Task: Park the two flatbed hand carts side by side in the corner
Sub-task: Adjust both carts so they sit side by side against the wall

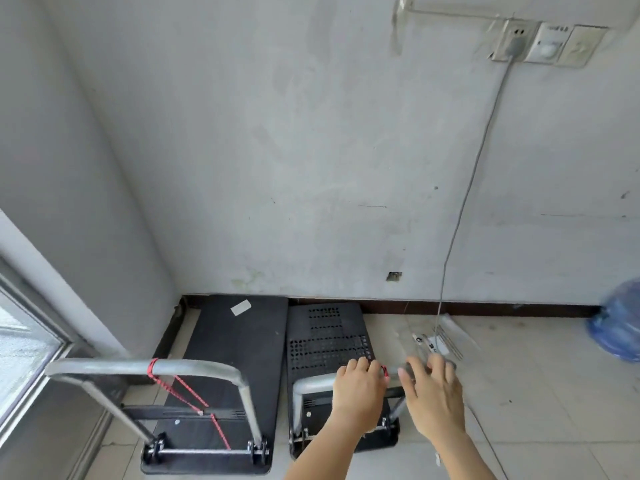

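Carts standing side by side in corner, my left hand [358, 386] gripping smaller cart [329, 341] handle [311, 382], my right hand [433, 393] hovering open beside it, larger cart [239, 341] sitting left.

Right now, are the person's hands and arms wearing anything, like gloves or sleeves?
No. The left hand and right hand are bare, with no gloves, rings or watch showing. Both forearms are bare too, with no sleeve reaching into view.

No legible text anywhere: white sticker [240, 309] on larger cart deck blank, wall plate [554, 41] lettering blurred.
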